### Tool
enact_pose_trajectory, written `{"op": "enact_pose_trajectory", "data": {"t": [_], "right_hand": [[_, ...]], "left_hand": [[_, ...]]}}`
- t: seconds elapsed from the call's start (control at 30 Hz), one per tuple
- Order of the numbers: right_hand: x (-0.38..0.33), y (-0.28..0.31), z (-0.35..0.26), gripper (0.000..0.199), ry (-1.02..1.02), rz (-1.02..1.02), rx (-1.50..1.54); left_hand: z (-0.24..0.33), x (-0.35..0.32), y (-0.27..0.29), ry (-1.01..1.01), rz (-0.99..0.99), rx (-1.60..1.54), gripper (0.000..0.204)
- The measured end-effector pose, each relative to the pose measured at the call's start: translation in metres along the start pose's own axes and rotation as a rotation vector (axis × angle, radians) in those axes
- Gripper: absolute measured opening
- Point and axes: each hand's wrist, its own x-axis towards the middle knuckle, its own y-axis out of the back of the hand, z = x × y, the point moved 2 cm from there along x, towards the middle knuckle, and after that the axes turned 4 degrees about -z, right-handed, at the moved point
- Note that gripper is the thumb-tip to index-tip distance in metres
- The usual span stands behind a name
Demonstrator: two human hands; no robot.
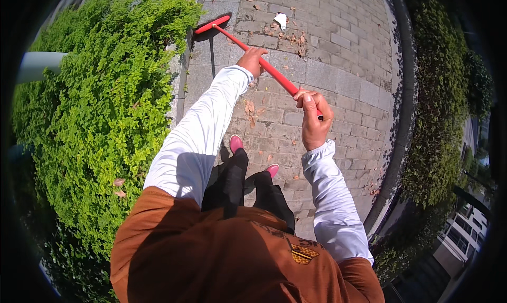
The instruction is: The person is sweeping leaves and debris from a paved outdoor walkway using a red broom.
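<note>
A red long-handled broom (pixel 279 76) slants across the view, from its far left head down to the near right. Its red head (pixel 213 24) is beside the hedge's stone edging, by a dark shadow; whether it touches the ground I cannot tell. Midway along the pole, my left hand (pixel 252 60) is closed round it. My right hand (pixel 315 113) grips the pole near its end, thumb lying along the top. Dry leaves (pixel 302 43) and a crumpled white scrap (pixel 281 21) lie on the paving, right of the broom head.
A leafy green hedge (pixel 121 92) fills the left side behind a low stone kerb (pixel 183 76). Brick paving (pixel 338 76) runs under my feet, with more dry leaves (pixel 250 109) ahead of my pink shoes (pixel 236 143). A curved kerb (pixel 405 118) and shrubs (pixel 438 102) border the right.
</note>
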Motion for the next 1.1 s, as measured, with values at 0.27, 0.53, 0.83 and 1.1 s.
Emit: {"op": "enact_pose_trajectory", "data": {"t": [0.27,0.53,0.83,1.1], "right_hand": [[-0.014,0.07,-0.134,0.021,0.083,-0.073,-0.117],[-0.052,0.058,-0.095,0.024,-0.089,0.07,0.091],[-0.046,0.055,-0.125,0.022,0.015,-0.054,-0.228],[-0.082,0.133,-0.224,0.029,0.108,0.125,-0.063]], "left_hand": [[0.148,0.016,0.003,-0.139,-0.422,-0.179,0.014],[0.105,-0.012,0.012,-0.081,-0.417,-0.228,0.025],[0.137,0.005,-0.038,-0.237,-0.397,-0.335,0.02],[0.233,-0.035,0.013,-0.418,-0.207,-0.506,0.041]]}}
